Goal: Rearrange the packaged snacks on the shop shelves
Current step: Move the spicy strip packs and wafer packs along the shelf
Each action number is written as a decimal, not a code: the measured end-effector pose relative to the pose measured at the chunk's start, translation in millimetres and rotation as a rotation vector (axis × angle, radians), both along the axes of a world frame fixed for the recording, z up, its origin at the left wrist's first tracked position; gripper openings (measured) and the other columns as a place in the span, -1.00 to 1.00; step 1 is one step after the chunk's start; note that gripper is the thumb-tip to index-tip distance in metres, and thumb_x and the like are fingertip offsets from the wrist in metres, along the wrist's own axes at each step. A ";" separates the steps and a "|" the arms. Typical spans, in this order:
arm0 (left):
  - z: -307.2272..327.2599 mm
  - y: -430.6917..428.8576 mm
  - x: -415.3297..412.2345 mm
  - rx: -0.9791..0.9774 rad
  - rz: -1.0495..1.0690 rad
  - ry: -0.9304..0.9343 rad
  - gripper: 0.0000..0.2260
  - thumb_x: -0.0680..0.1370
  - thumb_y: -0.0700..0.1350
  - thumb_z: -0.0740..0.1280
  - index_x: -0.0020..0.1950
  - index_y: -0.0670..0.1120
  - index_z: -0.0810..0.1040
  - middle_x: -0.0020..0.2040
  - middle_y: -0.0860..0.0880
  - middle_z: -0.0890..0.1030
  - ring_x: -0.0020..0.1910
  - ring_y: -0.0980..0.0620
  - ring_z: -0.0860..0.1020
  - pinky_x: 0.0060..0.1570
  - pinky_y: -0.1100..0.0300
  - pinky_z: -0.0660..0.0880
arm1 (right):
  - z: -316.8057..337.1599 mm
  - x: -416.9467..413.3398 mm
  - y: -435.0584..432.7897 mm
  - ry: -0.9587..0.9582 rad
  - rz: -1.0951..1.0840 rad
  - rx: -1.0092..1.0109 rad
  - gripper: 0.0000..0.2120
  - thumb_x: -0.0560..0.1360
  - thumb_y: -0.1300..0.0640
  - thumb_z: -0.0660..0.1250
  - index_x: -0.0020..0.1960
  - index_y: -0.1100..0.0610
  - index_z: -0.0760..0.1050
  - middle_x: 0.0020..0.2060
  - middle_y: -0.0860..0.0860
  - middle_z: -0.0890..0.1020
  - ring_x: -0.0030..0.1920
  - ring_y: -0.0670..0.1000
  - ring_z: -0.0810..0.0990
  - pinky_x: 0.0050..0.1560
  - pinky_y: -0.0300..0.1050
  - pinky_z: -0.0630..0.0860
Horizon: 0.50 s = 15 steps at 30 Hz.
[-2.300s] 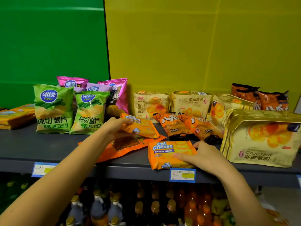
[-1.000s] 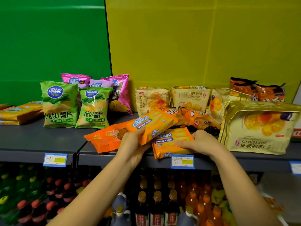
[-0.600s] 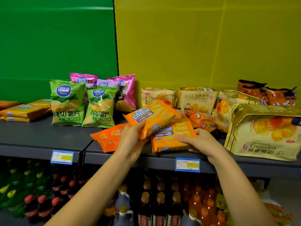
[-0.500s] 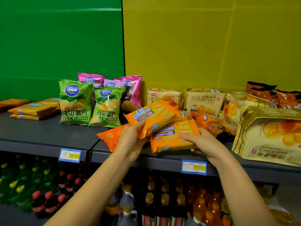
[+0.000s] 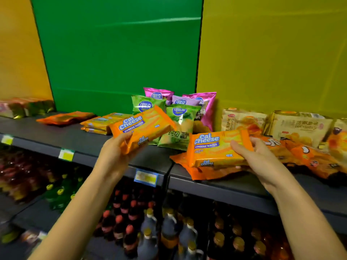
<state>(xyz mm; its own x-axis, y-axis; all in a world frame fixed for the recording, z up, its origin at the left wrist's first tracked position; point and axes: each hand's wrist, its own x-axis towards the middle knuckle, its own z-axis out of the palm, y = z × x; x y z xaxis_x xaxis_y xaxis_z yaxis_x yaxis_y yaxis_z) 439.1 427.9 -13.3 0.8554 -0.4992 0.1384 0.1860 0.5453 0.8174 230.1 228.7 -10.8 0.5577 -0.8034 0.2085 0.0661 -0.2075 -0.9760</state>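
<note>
Green and yellow panels back a dark grey shelf (image 5: 56,136) crowded with snack packs, with rows of bottles (image 5: 150,231) on the tier below. The person's left hand (image 5: 114,156) is closed round the near end of a Cal Cheese wafer pack (image 5: 142,126), thumb on top and fingers underneath, holding it clear of the shelf and tilted up toward the left. That looks like a carry toward the flat stack of similar orange wafer packs (image 5: 102,122) lying further left, which would gather like with like.

The right hand (image 5: 257,158) grips a second Cal Cheese pack (image 5: 216,149) by its right end, fingers curled over the top face. This pack sits low over a flat orange packet (image 5: 199,171) at the shelf's near edge; whether it rests on it or is just lifted I cannot tell.

Behind, green chip bags (image 5: 180,128) and pink chip bags (image 5: 204,109) stand upright against the back, faces out for shoppers. Croissant bags (image 5: 298,126) line the far right, and orange snack bags (image 5: 309,158) lie slumped in front of them, not yet tidied by the look of it.
</note>
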 end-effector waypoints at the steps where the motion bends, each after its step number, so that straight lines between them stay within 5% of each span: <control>1: -1.0 14.6 12.7 0.008 0.024 -0.007 -0.88 0.55 -0.27 0.18 -0.04 -0.19 0.52 -0.33 -0.02 0.70 -0.35 0.09 0.67 -0.39 0.20 0.60 | 1.9 13.1 9.8 -0.020 0.018 0.010 -0.63 0.50 0.07 0.33 0.25 0.13 0.34 -0.02 0.05 0.62 -0.18 -0.01 0.60 -0.40 -0.21 0.56; 6: -5.6 95.4 78.1 0.060 0.138 -0.026 -0.89 0.55 -0.28 0.19 -0.07 -0.18 0.51 -0.36 0.00 0.70 -0.39 0.11 0.65 -0.39 0.23 0.61 | 3.6 90.5 60.9 -0.058 0.096 0.071 -0.62 0.51 0.05 0.31 0.27 0.13 0.38 -0.02 0.09 0.63 -0.29 -0.05 0.62 -0.49 -0.31 0.51; 11: -17.0 174.2 145.8 0.113 0.211 -0.007 -0.90 0.54 -0.26 0.22 0.00 -0.21 0.51 -0.10 -0.13 0.64 -0.17 -0.01 0.62 -0.31 0.20 0.63 | -8.2 168.0 116.3 -0.077 0.142 0.068 -0.63 0.52 0.09 0.30 0.29 0.16 0.37 -0.03 0.07 0.60 -0.21 -0.05 0.57 -0.53 -0.34 0.48; 15: -19.0 221.7 188.4 0.158 0.228 0.001 -0.90 0.54 -0.25 0.23 0.01 -0.20 0.50 -0.22 -0.06 0.70 -0.32 0.09 0.67 -0.40 0.25 0.59 | -14.8 225.1 152.5 -0.086 0.147 0.104 -0.64 0.52 0.10 0.30 0.26 0.20 0.36 0.09 0.14 0.58 -0.18 -0.04 0.56 -0.53 -0.32 0.50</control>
